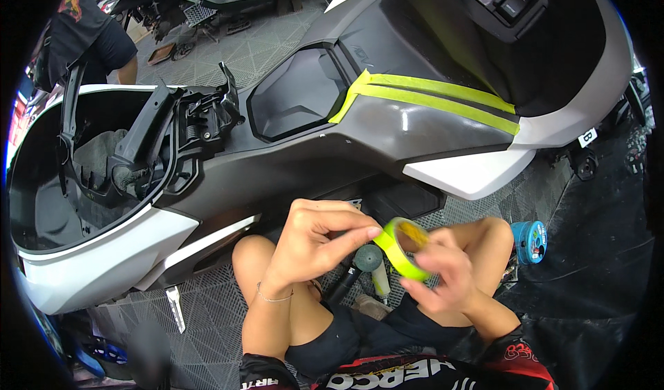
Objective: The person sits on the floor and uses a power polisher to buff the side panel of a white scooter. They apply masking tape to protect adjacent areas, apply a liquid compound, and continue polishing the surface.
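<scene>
A roll of neon yellow-green tape (403,246) is held in front of my knees. My right hand (451,274) grips the roll from below and behind. My left hand (319,236) pinches the roll's edge with thumb and forefinger, as if at the tape's free end. Above them stands a grey and white scooter body (387,131). Two strips of the same yellow-green tape (443,98) run along its grey side panel and meet at a corner by the open black recess (299,93).
The scooter's open under-seat compartment (76,175) is at the left. A blue round tin (530,241) lies on the grid floor mat to the right. A dark tool with a round head (365,260) lies between my knees. Another person (86,34) stands top left.
</scene>
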`<control>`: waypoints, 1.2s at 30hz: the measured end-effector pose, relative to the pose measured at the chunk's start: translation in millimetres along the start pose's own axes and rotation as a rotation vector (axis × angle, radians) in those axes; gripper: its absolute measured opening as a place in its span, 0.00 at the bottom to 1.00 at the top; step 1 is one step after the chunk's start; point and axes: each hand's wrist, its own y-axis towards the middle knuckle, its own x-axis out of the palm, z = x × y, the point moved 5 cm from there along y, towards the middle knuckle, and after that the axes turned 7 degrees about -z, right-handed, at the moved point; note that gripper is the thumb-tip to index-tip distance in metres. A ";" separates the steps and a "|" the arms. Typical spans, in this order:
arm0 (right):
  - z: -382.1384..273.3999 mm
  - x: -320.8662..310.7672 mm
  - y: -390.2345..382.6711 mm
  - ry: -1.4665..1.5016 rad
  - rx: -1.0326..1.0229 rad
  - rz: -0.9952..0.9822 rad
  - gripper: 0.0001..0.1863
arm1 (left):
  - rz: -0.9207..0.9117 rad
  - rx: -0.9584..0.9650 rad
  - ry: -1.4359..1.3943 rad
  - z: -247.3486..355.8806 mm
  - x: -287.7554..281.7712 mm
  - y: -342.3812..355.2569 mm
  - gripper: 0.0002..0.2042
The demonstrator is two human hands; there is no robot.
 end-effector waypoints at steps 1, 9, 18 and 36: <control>-15.8 -9.0 3.4 -0.133 -0.100 -0.055 0.22 | 0.026 0.000 -0.107 -3.3 -6.4 2.4 0.03; -23.2 -14.8 55.2 -0.968 -0.019 -0.473 0.27 | 0.418 0.038 0.029 -35.2 -23.5 31.8 0.04; -25.7 -9.1 84.0 -1.230 0.027 -0.637 0.30 | 0.723 0.065 0.181 -46.9 -31.7 32.7 0.04; -2.6 1.6 89.1 -1.470 0.015 -0.753 0.27 | 0.887 0.076 0.279 -59.0 -23.2 32.9 0.06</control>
